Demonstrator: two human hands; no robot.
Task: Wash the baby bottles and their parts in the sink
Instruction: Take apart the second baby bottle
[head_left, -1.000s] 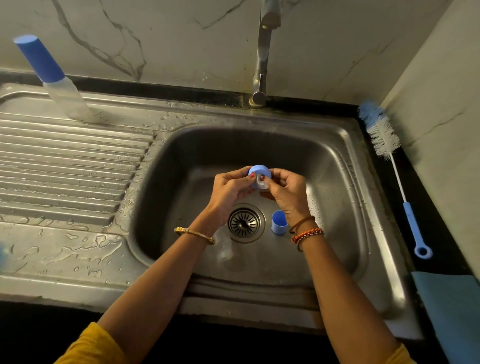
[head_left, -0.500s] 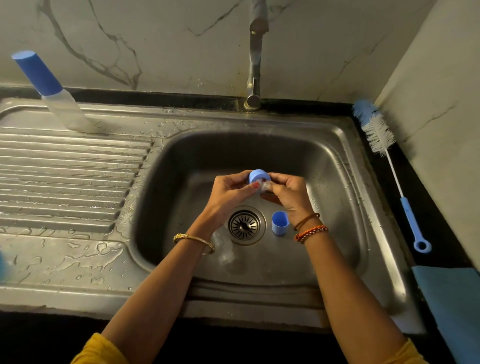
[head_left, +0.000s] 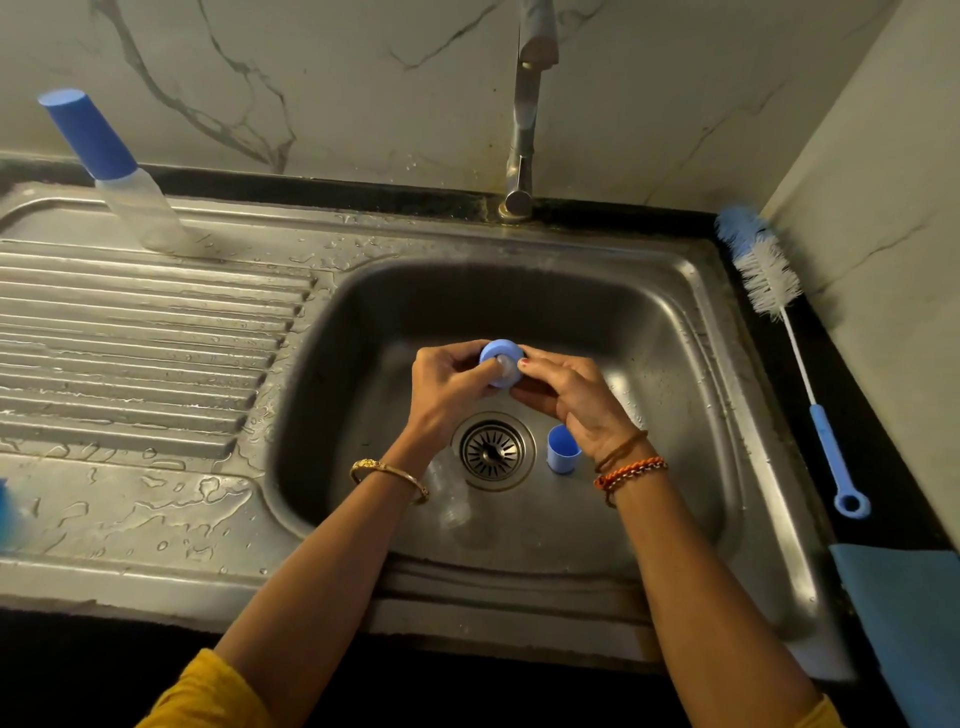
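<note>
- Both hands meet over the middle of the sink basin (head_left: 649, 322): the left hand (head_left: 447, 384) has its fingers curled onto one blue collar ring (head_left: 500, 353) with a clear teat (head_left: 506, 366) in it, and the right hand (head_left: 571, 395) pinches the same ring from the other side.
- At the far left corner of the draining board, one baby bottle (head_left: 130, 202) with a blue cap stands upright near the back edge.
- One ribbed draining board (head_left: 135, 353) fills the left side, wet with drops toward its front edge.
- One clear bottle body (head_left: 449, 499) lies on the basin floor under the left wrist, just left of the single drain strainer (head_left: 492, 451).
- One small blue cap (head_left: 562, 449) stands just right of the strainer, beside the right wrist.
- One tap (head_left: 522, 130) rises at the back edge, centred behind the basin.
- One bottle brush (head_left: 789, 353) lies along the right edge of the dark tabletop (head_left: 862, 467).
- One blue cloth (head_left: 904, 613) lies at the front right corner.
</note>
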